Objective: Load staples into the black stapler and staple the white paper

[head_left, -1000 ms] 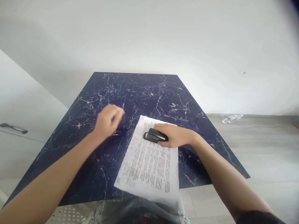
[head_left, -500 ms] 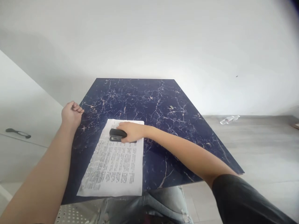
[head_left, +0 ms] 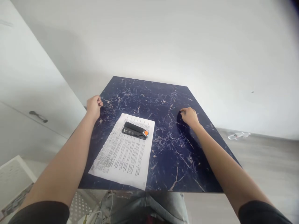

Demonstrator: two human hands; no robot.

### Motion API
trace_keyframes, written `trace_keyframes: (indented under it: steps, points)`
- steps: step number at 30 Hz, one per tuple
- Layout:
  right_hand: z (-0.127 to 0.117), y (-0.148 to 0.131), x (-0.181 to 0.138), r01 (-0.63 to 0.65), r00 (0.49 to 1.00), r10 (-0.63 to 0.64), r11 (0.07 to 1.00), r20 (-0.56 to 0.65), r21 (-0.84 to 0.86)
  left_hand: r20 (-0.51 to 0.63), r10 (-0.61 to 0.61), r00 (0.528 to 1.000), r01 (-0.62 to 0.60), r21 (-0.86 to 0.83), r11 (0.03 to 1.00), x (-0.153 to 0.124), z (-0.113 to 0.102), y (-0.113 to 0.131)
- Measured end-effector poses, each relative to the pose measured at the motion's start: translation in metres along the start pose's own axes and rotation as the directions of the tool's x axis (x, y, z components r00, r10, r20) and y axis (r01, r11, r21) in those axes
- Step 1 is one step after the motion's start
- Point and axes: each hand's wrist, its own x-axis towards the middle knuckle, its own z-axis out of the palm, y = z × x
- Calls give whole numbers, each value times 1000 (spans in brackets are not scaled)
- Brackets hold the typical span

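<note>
Broadly, the dark blue table (head_left: 147, 96), marbled with white and rusty veins, stretches from the fingers of the left hand (head_left: 93, 107) across past those of the right hand (head_left: 190, 116). Between the two sets of fingers, and nearer the person than either, the white printed paper (head_left: 126, 155) lies flat on the tabletop, its far left corner just beside the left fingers' side and its near edge reaching the table's near edge. Columns of small dark print cover it; the side toward the left hand looks greyish and rumpled, the other side smooth and cleaner. Whether it is one sheet or several, I cannot tell.

The left fingers are curled together into a loose fist at the table's left edge. The right fingers bend down close over the tabletop, well to the right of the paper; I cannot tell whether their tips meet or pinch anything.

Roughly midway between both hands' fingers, touching neither, the black stapler (head_left: 134, 130) rests on the far part of the paper, set slightly aslant. A silvery metal strip runs along its near side, and a bright orange patch (head_left: 146, 133) marks the end toward the right fingers.
</note>
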Motion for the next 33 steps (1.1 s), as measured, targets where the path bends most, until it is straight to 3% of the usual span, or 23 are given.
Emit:
trace_keyframes:
  steps: [3,6,10,13,16,19,21,23,24,28,33]
  points:
    - [23,-23,8,63,998,-64,996,2,60,10,24,1000,-25,22,999,0,-1,-3]
    - [57,-82,18,209,975,-220,961,41,179,17,48,999,-48,37,998,0,-2,-4]
    - [105,-173,32,376,899,-426,870,103,319,26,61,998,-62,56,996,0,-2,-4]
    - [124,-214,36,414,858,-493,829,142,376,40,69,997,-72,67,995,-2,-2,-2]
    - [116,-220,26,397,856,-495,816,151,420,40,79,996,-81,75,994,-3,-2,-2]
    - [83,-204,-9,380,852,-500,792,152,478,30,79,996,-81,79,994,-2,-2,-5]
    - [60,-191,-44,383,795,-565,750,221,540,27,75,997,-77,81,994,0,-3,-7]
    - [45,-184,-78,389,661,-668,694,341,606,26,75,997,-77,82,994,1,-3,-8]
    - [43,-184,-91,430,629,-687,698,365,572,26,77,997,-79,83,993,1,-2,-9]
    - [60,-196,-106,547,624,-705,703,338,455,30,93,995,-95,84,992,-1,-1,-7]
    - [83,-207,-80,597,539,-786,610,302,521,42,98,994,-102,87,991,-2,-1,-6]
